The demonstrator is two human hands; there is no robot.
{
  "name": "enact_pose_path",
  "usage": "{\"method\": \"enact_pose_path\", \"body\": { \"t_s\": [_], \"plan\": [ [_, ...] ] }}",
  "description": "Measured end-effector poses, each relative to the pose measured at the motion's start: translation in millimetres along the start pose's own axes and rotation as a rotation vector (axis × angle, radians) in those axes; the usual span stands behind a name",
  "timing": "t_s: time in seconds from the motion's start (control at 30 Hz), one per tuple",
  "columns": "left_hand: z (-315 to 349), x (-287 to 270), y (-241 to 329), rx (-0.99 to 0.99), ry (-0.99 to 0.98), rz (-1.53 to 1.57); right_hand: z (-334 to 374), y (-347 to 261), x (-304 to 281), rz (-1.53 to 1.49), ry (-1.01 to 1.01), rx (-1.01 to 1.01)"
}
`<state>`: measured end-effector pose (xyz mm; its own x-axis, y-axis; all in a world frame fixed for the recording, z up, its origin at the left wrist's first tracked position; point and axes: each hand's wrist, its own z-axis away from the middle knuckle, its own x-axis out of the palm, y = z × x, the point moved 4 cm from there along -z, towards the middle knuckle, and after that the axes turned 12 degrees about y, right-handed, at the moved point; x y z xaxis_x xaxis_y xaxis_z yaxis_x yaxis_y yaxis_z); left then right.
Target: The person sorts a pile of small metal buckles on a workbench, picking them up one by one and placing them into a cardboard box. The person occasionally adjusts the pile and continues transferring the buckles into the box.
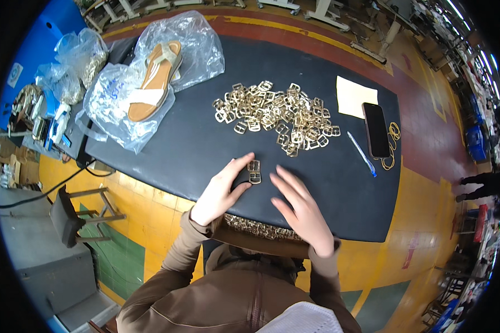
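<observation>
Blue writing (110, 92) marks a bag (101, 115) (gold buckles (254, 171) beside the left hand (220, 189)).

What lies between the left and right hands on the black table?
The head view shows small metal buckles between the left hand and right hand, nearer the left.

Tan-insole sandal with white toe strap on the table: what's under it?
Clear, crinkled plastic bagging with blue marks spreads beneath the tan-insoled, white-strapped sandal and shows on both sides, over the black tabletop. Whatever lies directly under the sole is covered.
</observation>
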<state>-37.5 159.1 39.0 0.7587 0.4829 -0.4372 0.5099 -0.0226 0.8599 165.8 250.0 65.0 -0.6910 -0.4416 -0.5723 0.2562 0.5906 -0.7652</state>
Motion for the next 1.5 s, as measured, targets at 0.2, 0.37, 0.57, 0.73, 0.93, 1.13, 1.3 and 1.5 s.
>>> {"method": "enact_pose_path", "body": {
  "t_s": [0.2, 0.37, 0.57, 0.73, 0.93, 1.13, 1.3, 1.5],
  "plan": [
    [-9.3, -32.9, -5.5, -0.124, 0.221, 0.021, -43.2, 2.8, 68.8, 0.172, -0.153, -0.328],
    [-37.6, -27.6, 5.1, 0.011, 0.203, -0.078, 18.3, -13.6, 54.4, 0.021, -0.290, -0.291],
    [-64.1, 57.1, 24.8, 0.286, -0.092, -0.347, 55.6, -25.8, 10.9, -0.159, -0.466, -0.140],
    [-49.5, 64.0, 23.8, 0.264, -0.234, -0.394, 21.2, 1.7, -50.1, 0.118, -0.024, -0.044],
    [-16.7, 45.1, 30.4, 0.195, -0.272, -0.346, -25.2, 36.2, -36.0, 0.268, -0.037, -0.145],
    [-11.7, 18.4, 21.9, 0.138, -0.219, -0.251, -19.8, 32.9, -22.2, 0.160, -0.203, -0.178],
    [-22.1, 11.4, 18.2, 0.173, -0.096, -0.296, -13.0, 44.6, -40.0, 0.029, -0.060, 0.116],
    [-28.2, 22.5, 6.7, 0.080, -0.197, -0.183, 19.2, 14.7, 0.1, 0.175, -0.250, -0.249]
  ]
}}
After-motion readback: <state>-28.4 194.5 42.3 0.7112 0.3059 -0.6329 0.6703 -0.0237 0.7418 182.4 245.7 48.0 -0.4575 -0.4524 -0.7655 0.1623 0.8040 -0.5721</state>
